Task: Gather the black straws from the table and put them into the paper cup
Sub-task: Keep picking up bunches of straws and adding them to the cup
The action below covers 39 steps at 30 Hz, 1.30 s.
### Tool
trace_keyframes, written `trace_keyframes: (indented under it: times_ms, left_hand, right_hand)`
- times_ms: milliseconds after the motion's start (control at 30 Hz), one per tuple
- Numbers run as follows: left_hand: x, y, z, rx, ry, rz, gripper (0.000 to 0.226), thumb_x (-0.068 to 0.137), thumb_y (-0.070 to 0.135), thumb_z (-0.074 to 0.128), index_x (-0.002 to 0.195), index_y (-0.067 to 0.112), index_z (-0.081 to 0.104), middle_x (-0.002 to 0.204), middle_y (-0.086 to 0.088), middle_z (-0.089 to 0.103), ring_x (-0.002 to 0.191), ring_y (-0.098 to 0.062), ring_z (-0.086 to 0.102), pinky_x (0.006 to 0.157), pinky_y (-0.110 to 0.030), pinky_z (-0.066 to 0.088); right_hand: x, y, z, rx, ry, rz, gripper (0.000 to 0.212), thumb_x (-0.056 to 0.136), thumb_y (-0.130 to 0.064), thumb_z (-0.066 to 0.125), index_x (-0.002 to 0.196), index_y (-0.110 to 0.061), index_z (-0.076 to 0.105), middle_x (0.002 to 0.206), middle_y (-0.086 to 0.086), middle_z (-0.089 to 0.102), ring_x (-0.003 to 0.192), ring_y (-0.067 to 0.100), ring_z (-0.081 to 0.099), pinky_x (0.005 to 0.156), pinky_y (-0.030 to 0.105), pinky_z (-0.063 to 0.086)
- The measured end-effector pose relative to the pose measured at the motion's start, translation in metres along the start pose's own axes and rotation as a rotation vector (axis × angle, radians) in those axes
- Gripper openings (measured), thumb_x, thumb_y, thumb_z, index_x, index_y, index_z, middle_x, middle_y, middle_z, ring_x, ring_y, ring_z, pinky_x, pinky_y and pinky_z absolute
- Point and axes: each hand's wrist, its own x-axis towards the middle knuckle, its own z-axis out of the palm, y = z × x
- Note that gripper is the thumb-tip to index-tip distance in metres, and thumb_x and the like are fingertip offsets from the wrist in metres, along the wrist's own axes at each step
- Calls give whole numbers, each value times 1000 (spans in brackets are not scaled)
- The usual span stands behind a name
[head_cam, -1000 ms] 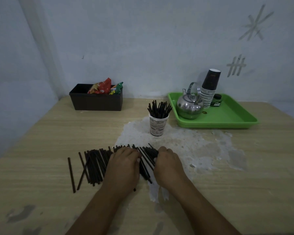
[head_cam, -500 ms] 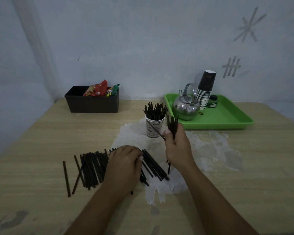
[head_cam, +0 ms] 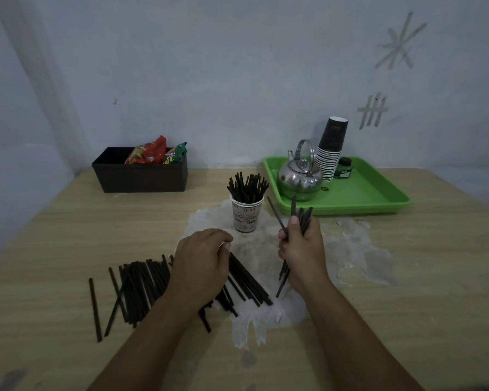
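A white printed paper cup (head_cam: 246,218) stands mid-table with several black straws upright in it. My right hand (head_cam: 301,249) grips a bundle of black straws (head_cam: 302,218) nearly upright, just right of the cup and a little nearer to me. The bundle's lower ends stick out below the hand. A pile of loose black straws (head_cam: 141,286) lies flat on the table at the left. My left hand (head_cam: 201,266) lies on the pile's right part with fingers curled over some straws, which stick out from under it.
A green tray (head_cam: 378,198) at the back right carries a steel kettle (head_cam: 299,179), a stack of dark paper cups (head_cam: 332,148) and a small dark jar (head_cam: 342,167). A black box (head_cam: 141,177) with snack packets stands at the back left. A white patch marks the wooden tabletop (head_cam: 407,277).
My right hand lifted a bundle of straws off the pile and carried it up and to the right, beside the cup. My left hand stayed on the pile.
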Motion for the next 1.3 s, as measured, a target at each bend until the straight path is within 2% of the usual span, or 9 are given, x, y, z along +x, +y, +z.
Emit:
trace_keyframes:
  times_ms: [200,400,533,667,767,900,1000,1167,1300]
  left_hand:
    - [1,0,3,-17,-9,2,24,88,20,48,99,18,69,101,4,71,88,-18,65,79,-41,52]
    - [20,-2,-2,15,14,12,25,87,21,49,103,18,69,106,3,71,94,-18,64,81,-38,50]
    - [35,-2,-3,6,29,19,26,87,19,51,108,16,66,111,-1,68,100,-21,60,85,-38,49]
    - [48,0,1,7,52,58,31,86,10,58,116,17,61,122,-2,62,108,-22,55,89,-37,45]
    - [56,0,6,30,49,61,42,84,8,59,126,14,57,132,-4,57,116,-25,52,93,-40,45]
    - [59,0,9,58,15,71,48,83,6,59,130,14,54,137,-3,54,115,-29,52,90,-43,46]
    - [58,0,10,78,-6,71,47,84,9,57,129,18,54,137,1,54,115,-27,52,88,-42,46]
    - [58,-2,11,79,-21,66,48,84,11,55,132,19,52,139,2,53,117,-26,50,90,-42,45]
    - [58,-3,13,79,-28,68,50,84,10,56,133,17,50,141,0,52,117,-27,52,90,-43,46]
  right_hand:
    - [4,-4,4,79,31,24,24,102,-39,41,98,-20,54,59,-3,43,44,6,33,41,22,26]
    - [10,-12,12,99,-25,-38,28,93,-48,51,99,-22,59,56,-4,34,45,8,29,40,24,24]
    - [18,-25,18,52,-88,-144,27,90,-44,59,91,-17,57,57,-2,34,45,11,29,40,27,26]
    - [35,-47,33,72,-24,-225,27,100,-33,47,96,-7,54,56,-2,44,45,8,41,42,24,37]
    - [52,-59,48,118,-12,-286,23,102,-30,45,87,-13,49,54,-3,38,42,7,33,40,24,28]
    - [69,-70,71,183,3,-287,35,99,-38,49,71,-19,42,47,-8,33,40,8,28,39,25,24]
    - [80,-72,86,283,-22,-344,35,101,-37,46,72,-18,39,46,-7,31,39,9,27,40,26,23]
    - [97,-59,94,76,12,-440,38,100,-41,43,79,-9,45,56,2,41,50,15,43,48,27,40]
    - [98,-48,91,-210,-20,-501,39,100,-46,41,78,-15,51,61,-4,55,59,9,54,62,25,45]
